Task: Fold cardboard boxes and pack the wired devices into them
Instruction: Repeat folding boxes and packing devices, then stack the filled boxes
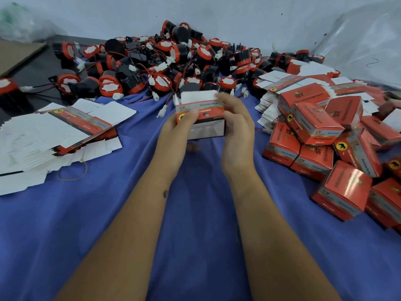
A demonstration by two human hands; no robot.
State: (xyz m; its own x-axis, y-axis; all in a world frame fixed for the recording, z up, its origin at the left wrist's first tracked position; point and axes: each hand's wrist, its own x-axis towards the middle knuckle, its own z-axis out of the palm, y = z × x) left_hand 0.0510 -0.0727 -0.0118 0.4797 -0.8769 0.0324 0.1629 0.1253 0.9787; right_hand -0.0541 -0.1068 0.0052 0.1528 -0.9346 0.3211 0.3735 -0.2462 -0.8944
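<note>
Box [200,115] is mid-scene above the blue cloth [195,213], half erected, white flaps still open. Your left hand [175,129] grips its left face, thumb on the front; your right hand [235,122] pinches the far right flap. Thin card: light, creases easily, so hold by corners, don't squeeze panels. Devices [156,61] heaped far, flat blanks [54,131] left, packed boxes [321,137] right.

A blue cloth [195,213] covers the near work surface, rumpled into long folds. On it at the left lies a thin yellow rubber band [72,171]. At the far left a flat brown cardboard sheet [19,54] rests on a dark tabletop [43,68]. Clear plastic sheeting [364,40] hangs at the far right against a pale wall [217,16].
</note>
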